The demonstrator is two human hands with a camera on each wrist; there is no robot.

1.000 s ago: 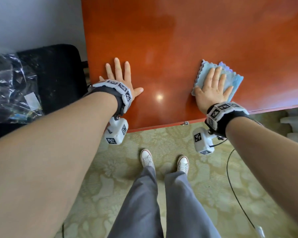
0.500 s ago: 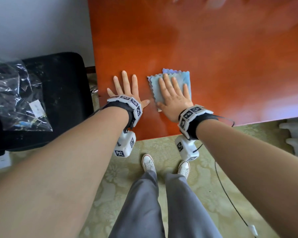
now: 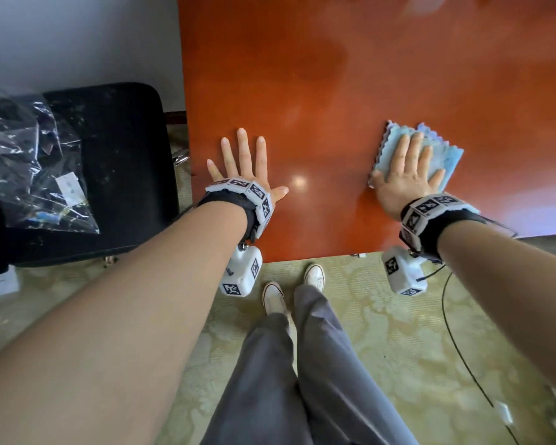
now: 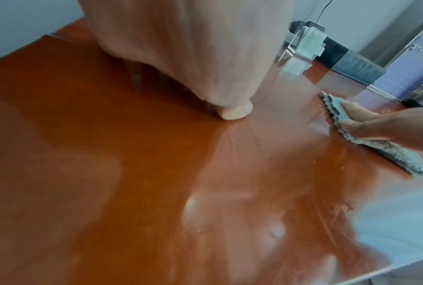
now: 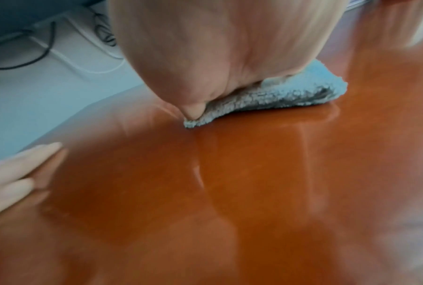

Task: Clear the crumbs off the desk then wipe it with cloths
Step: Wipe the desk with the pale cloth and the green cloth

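Observation:
A glossy red-brown desk (image 3: 350,91) fills the upper part of the head view. My right hand (image 3: 408,175) lies flat with straight fingers on a folded light-blue cloth (image 3: 446,159) near the desk's front edge, pressing it onto the surface. In the right wrist view the cloth (image 5: 290,96) sits under the palm. From the left wrist view the cloth (image 4: 366,138) lies at the right under that hand. My left hand (image 3: 244,165) rests flat on the desk (image 4: 108,154) near its left edge, fingers spread, holding nothing. A few tiny specks (image 4: 327,164) lie near the cloth.
A black chair (image 3: 116,162) with a clear plastic bag (image 3: 32,162) on it stands left of the desk. A clear stand with papers (image 4: 307,42) sits at the desk's far end. A black cable (image 3: 456,348) runs over the patterned floor by my feet.
My right hand slid the cloth from the right to beside the left hand, then back to the right. The left hand stayed flat in place.

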